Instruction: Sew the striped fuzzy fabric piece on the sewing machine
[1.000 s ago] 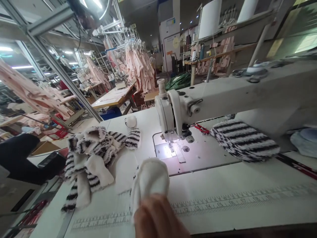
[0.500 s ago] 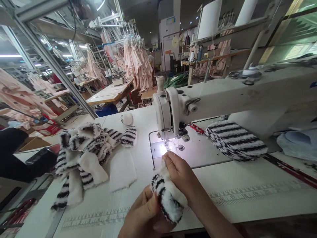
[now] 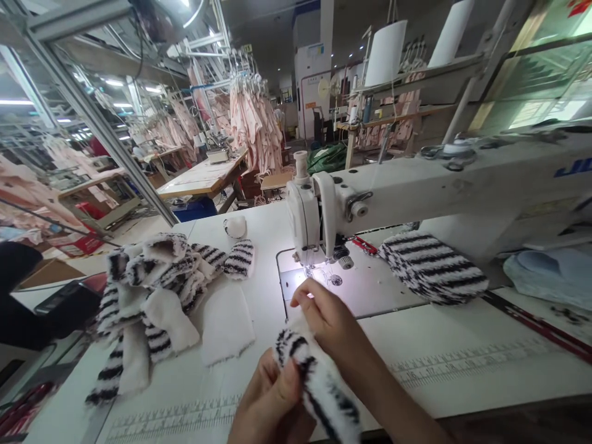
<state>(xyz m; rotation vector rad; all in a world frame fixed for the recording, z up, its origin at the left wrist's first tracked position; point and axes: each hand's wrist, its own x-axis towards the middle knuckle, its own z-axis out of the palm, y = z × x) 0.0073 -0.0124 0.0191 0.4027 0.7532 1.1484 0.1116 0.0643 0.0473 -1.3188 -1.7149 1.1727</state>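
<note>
Off to my left a heap of striped and white fleece pieces point(image 3: 148, 296) lies on the table point(image 3: 462, 364), with a single white piece point(image 3: 226, 324) flat just beside it; whether these are finished or waiting I cannot tell. My left hand point(image 3: 271, 404) is closed around the near end of a striped fleece piece point(image 3: 314, 385), thumb pressed on top, low at the table's front edge. My right hand point(image 3: 330, 324) pinches the far end of the same piece, fingers curled shut on it, just in front of the sewing machine point(image 3: 324, 216). The piece is not yet under the needle, so I judge the stitching on this one remains to be done. To the right, a larger striped piece point(image 3: 432, 268) rests under the machine's arm.
</note>
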